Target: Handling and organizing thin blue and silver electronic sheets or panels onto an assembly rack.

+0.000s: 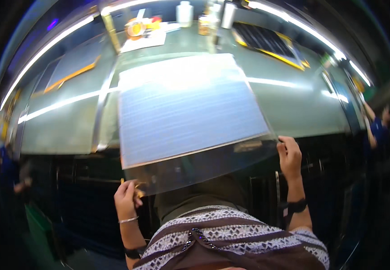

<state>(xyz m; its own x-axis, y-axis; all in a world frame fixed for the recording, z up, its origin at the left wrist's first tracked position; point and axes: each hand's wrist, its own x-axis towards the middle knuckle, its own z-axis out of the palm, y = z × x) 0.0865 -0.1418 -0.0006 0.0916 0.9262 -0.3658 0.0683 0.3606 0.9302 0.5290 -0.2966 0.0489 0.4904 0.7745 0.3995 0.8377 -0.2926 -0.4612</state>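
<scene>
A large rectangular panel (190, 117) lies over the bench in front of me, pale blue with fine lines and a bright glare across its far half. Past its near edge, a clear sheet (181, 173) reaches toward my body, and dark surroundings show through it. My left hand (126, 197) pinches the sheet's near left corner. Small yellow-orange pieces show at those fingers, too blurred to name. At the near right corner, my right hand (290, 155) is closed on the sheet's edge between thumb and fingers.
The bench (303, 108) has a greenish reflective top. At its back stand a white bottle (184, 14), an orange tape roll (135, 29) and white paper (144, 42). Yellow-edged panels lie at left (75, 65) and right (269, 42). Another person (379, 128) works at far right.
</scene>
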